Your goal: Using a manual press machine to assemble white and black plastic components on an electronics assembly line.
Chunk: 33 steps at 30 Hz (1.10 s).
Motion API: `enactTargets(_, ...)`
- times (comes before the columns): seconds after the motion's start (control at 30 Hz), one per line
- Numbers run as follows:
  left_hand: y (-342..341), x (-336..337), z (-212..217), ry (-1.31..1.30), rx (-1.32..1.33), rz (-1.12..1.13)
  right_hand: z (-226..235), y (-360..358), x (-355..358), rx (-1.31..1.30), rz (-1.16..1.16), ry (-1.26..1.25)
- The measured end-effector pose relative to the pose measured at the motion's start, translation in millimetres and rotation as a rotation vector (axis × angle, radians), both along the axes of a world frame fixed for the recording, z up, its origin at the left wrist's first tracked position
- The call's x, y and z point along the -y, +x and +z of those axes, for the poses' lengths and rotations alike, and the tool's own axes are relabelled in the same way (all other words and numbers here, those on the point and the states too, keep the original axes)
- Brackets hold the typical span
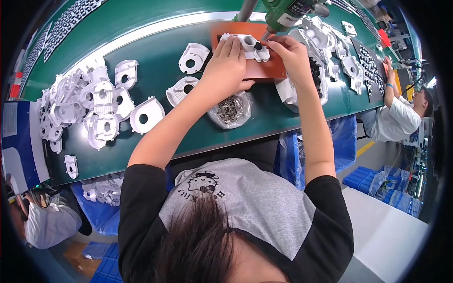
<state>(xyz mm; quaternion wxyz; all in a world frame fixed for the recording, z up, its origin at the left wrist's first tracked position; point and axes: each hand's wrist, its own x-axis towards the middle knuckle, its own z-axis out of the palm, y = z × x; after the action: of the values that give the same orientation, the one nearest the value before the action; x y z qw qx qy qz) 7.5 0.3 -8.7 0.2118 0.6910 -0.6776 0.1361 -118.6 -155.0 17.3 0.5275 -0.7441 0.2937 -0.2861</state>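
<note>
Step in hand: we judge this as fastening work. We're steadying a white moulded plastic housing with a round collar (pixel 250 47) on an orange flat work pad (pixel 269 70), far centre of the counter (pixel 155 33).
Left hand (pixel 225 63): laid flat over the near left part of the housing, fingers pressed together, pinning it down.
Right hand (pixel 290 54): fingertips pinched at the housing's right edge, right under the tip of a green hanging power driver (pixel 283 12); whether they nip a screw we cannot tell.
Next move: to our eye it calls for the housing kept dead still and the driver tip lined square over its hole.
Near supply: a clear plastic bag of small metal screws (pixel 231 109) sits just near of the pad.
Surface: green matted counter; a heap of white plastic shells (pixel 89 108) at left, more white parts at right.
Room: a production line, another person in a white shirt (pixel 396 120) seated at far right, blue bins below.
</note>
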Motion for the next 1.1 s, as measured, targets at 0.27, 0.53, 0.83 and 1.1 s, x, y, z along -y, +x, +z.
enactTargets(0.27,-0.6,-3.1,0.4,-0.007,-0.002,0.018,-7.4,12.3,-1.5,-0.068,0.041,-0.164)
enactTargets(0.53,-2.4,-2.4,1.4,0.004,-0.015,0.014,-8.1,14.1,-1.4,-0.145,0.001,-0.176)
enactTargets(0.83,3.9,-6.9,1.3,-0.021,-0.025,0.026,20.7,13.8,48.8,-0.150,0.012,-0.069)
enactTargets(1.1,4.4,-8.3,1.9,0.004,-0.056,0.033,100.8,-159.0,103.6,-0.174,0.160,-0.809)
